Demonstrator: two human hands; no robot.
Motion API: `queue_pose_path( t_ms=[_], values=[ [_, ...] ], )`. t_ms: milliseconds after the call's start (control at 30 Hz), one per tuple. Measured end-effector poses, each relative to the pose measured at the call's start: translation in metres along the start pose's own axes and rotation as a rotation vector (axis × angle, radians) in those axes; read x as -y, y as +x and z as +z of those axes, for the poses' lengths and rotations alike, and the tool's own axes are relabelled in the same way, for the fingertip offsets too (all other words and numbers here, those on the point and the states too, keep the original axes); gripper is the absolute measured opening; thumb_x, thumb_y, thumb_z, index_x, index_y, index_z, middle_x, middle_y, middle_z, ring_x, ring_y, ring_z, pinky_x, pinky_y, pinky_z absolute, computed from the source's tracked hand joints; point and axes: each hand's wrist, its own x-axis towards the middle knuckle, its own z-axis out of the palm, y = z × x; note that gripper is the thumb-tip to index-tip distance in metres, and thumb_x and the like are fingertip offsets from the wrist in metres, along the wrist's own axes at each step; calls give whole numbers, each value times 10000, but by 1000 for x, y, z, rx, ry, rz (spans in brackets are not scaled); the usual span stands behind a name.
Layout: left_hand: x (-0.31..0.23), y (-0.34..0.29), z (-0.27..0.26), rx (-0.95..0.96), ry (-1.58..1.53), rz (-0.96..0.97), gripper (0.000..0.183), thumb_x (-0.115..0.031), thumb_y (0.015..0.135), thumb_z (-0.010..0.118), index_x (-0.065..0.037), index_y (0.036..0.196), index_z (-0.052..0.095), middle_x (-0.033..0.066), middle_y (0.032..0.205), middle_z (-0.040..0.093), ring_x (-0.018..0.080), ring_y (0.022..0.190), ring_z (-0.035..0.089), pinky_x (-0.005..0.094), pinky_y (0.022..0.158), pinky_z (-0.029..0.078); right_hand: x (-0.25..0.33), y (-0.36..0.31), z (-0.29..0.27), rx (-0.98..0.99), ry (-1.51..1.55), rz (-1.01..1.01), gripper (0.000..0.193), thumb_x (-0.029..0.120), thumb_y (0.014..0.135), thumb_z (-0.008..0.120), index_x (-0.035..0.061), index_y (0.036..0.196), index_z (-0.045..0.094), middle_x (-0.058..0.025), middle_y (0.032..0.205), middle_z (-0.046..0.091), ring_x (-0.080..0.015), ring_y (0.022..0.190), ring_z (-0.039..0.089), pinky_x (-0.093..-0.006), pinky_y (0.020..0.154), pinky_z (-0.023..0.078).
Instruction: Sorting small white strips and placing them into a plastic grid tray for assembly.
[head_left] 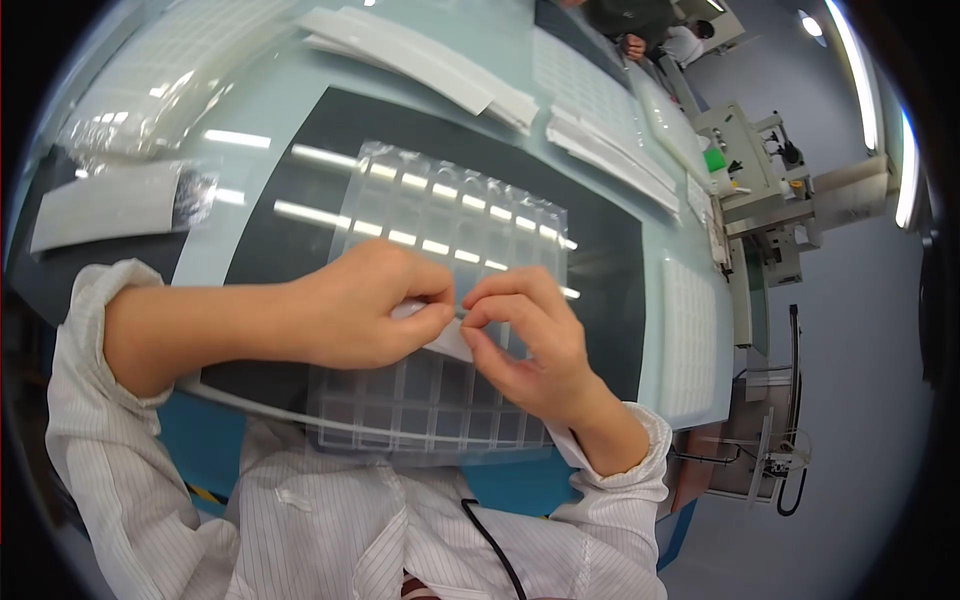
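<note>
My left hand [375,305] and my right hand [535,340] meet over a clear plastic tray [420,405] divided into rows of compartments. Between them is a small white strip [449,341], perhaps paper or film. The left thumb and forefinger pinch its left part. At its right end, my right thumb and fingertips are closed together on the strip. Both hands partly cover it, so its full shape is hidden. The tray lies on a dark mat [610,300], and its near edge reaches past the table's front edge.
Stacks of white sheets or strips [420,60] lie beyond the mat. At the left are a plastic-wrapped bundle [150,90] and a white packet [105,210]. More clear trays [688,340] line the right. Another person's hand [633,46] shows at the far side; machines [745,150] stand farther right.
</note>
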Motion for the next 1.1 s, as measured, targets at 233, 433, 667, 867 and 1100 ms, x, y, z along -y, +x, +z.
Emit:
queue_pose_path(
  t_ms=[233,433,667,867,1100],
  values=[
    [8,3,2,69,135,58,89,-73,879,637,0,830,653,132,724,611,305,689,598,402,652,472,-24,23,-32,80,224,375,97,81,1003,614,-14,1016,625,-48,1174,608,-55,905,496,-200,775,402],
    [15,3,-3,-9,304,218,27,-27,860,626,-2,864,633,110,793,621,299,797,603,399,703,477,-72,46,-26,118,187,520,141,154,1017,640,14,995,647,-2,1183,615,-37,901,498,-197,787,411],
    [36,9,-9,-236,556,381,100,-79,887,627,-10,825,591,156,841,633,334,910,635,437,838,500,-82,61,-3,205,281,575,174,193,1009,667,22,1035,689,6,1176,633,-41,927,524,-203,813,419],
    [38,5,-17,-26,680,318,199,-26,887,675,17,1073,620,168,1137,695,355,1130,660,435,945,542,-89,60,3,158,282,565,188,196,993,687,10,1011,705,-4,1185,628,-49,930,527,-207,841,419],
    [42,3,-17,-31,660,347,237,5,812,725,22,1021,615,180,1124,696,361,1095,682,429,923,572,-94,53,9,147,292,553,187,184,982,702,-2,996,707,-2,1231,595,-47,908,513,-202,836,413]
  ],
)
